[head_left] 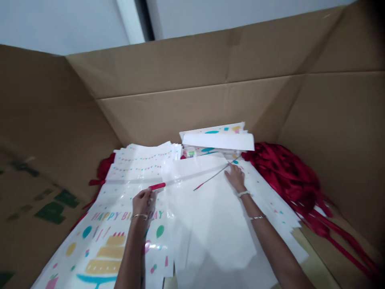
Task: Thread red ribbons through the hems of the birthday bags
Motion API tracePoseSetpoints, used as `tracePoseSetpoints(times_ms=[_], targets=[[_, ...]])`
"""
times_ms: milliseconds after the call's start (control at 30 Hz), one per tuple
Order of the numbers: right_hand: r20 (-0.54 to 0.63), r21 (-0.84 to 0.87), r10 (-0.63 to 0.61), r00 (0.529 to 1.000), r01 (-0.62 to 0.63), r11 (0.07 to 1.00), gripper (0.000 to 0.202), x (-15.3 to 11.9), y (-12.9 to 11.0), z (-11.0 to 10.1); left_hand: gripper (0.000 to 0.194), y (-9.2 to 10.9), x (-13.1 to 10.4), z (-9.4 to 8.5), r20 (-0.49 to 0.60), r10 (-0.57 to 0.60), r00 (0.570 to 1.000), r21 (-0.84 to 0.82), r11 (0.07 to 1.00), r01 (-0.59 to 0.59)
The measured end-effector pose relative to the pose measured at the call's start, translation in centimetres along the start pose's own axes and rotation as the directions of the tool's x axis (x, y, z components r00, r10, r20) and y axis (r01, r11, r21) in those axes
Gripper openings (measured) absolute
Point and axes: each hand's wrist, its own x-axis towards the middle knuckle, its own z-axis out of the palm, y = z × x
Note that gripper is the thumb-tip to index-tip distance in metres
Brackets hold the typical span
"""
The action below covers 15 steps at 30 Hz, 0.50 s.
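My left hand [142, 202] is closed around a short red stick-like tool [157, 186], whose far end points right; I cannot make out a blade. It is above white printed sheets [111, 192] with a birthday cake, balloons and lettering. My right hand [235, 176] rests with its fingers stretched out near the upper right of a large plain white sheet [207, 216]. A thin dark line [215, 175], red at its lower end, runs slantwise across this sheet to my right fingertips. Whether it is a cord or a slit, I cannot tell.
Tall cardboard box walls [180, 108] surround the sheets on the left, back and right. Dark red ribbon [288, 180] lies heaped at the right, and more red ribbon [105, 166] shows at the left edge. Behind the plain sheet is a folded white piece [218, 141].
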Motion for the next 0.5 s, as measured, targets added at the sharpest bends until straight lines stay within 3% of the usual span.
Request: tracePoseSetpoints(times_ms=[100, 200, 267, 367, 500], targets=[[-0.044, 0.136, 0.036, 0.998, -0.029, 0.990, 0.048, 0.8, 0.6, -1.1, 0.040, -0.1, 0.7, -0.4, -0.167, 0.008, 0.986, 0.001, 1.000, -0.008], [-0.141, 0.212, 0.143, 0.980, -0.111, 0.971, 0.041, 2.3, 3.1, -3.6, 0.034, -0.1, 1.2, -0.5, -0.249, 0.022, 0.968, 0.007, 1.000, -0.021], [-0.193, 0.173, 0.227, 0.954, -0.195, 0.965, 0.036, 3.1, 5.5, -5.7, 0.033, 0.0, 1.1, -0.4, -0.256, 0.019, 0.967, -0.001, 1.000, -0.020], [-0.169, 0.020, 0.310, 0.936, -0.311, 0.950, 0.035, 4.1, 8.3, -8.2, 0.030, 0.2, 0.7, 0.1, -0.240, 0.020, 0.971, 0.006, 1.000, -0.019], [-0.059, -0.135, 0.275, 0.960, -0.280, 0.950, 0.034, 4.7, 9.2, -9.0, 0.027, 0.6, 0.2, 0.4, -0.235, 0.015, 0.972, 0.047, 0.999, -0.005]])
